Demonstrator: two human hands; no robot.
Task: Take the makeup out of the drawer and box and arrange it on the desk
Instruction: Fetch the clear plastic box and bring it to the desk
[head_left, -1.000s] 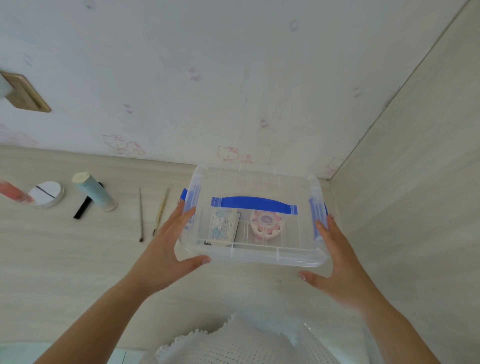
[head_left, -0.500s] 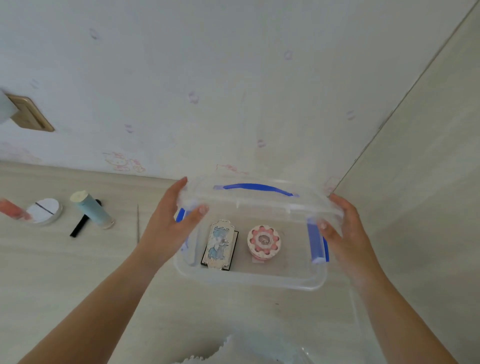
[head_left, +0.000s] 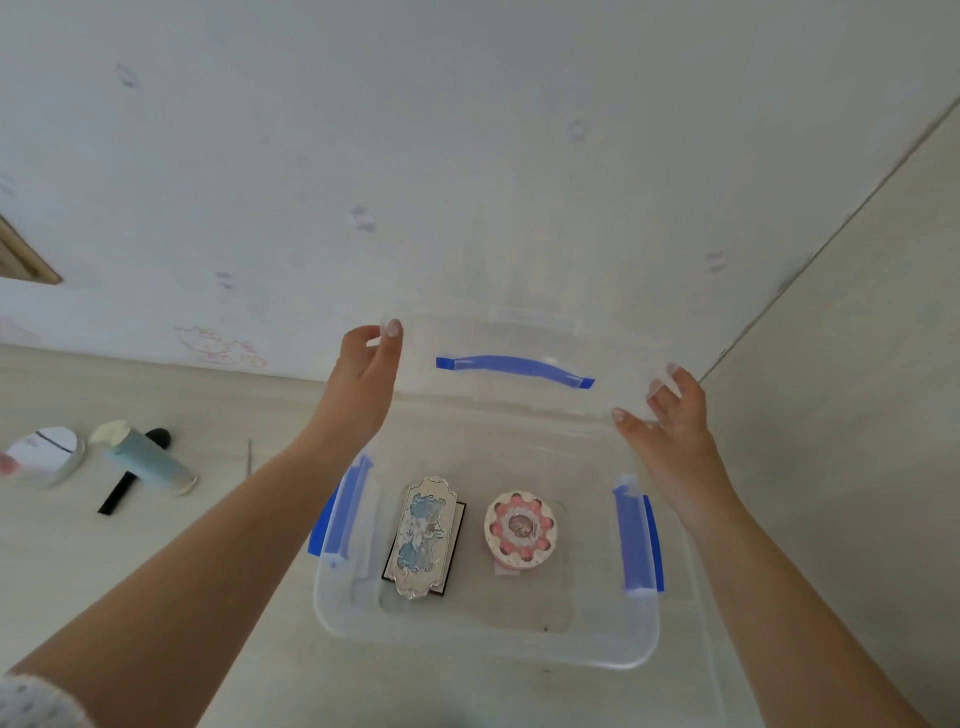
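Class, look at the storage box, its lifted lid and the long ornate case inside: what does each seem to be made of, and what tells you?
Box: clear plastic, slightly frosted; the desk shows through its walls.
Lid: the same clear plastic, with an opaque blue handle.
Ornate case: probably silver-finished metal or metallised plastic; its embossed edge glints.

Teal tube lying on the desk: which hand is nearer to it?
Left. The left hand holds the lid's near end beside the teal tube; the right hand grips the far end.
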